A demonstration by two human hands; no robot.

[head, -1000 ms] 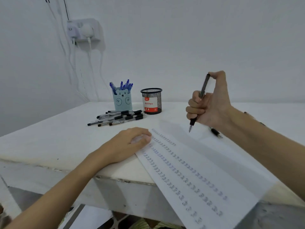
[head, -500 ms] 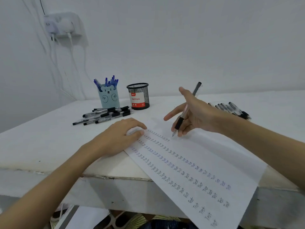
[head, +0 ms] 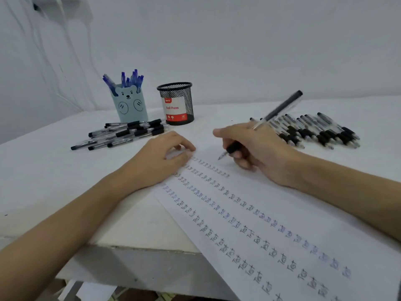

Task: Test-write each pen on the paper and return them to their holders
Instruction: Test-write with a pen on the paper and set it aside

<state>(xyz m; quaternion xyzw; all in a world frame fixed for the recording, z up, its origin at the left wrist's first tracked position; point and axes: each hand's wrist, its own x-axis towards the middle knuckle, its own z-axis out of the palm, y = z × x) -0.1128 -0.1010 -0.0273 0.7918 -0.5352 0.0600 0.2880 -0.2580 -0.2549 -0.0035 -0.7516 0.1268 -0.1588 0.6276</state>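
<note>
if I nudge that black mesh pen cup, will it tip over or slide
The black mesh pen cup looks light: open wire mesh, no pens showing above its rim, so it would probably slide easily on the smooth white table. It looks squat with a broad base, so tipping seems unlikely.

A plain white wall [head: 238,40] rises behind the white bench [head: 43,170]; pale cables [head: 65,51] trail down the wall at left; soft, even light throughout.

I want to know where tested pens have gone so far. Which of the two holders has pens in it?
The blue bear holder, with blue pens sticking out the top. The black mesh holder beside it shows none.
</note>
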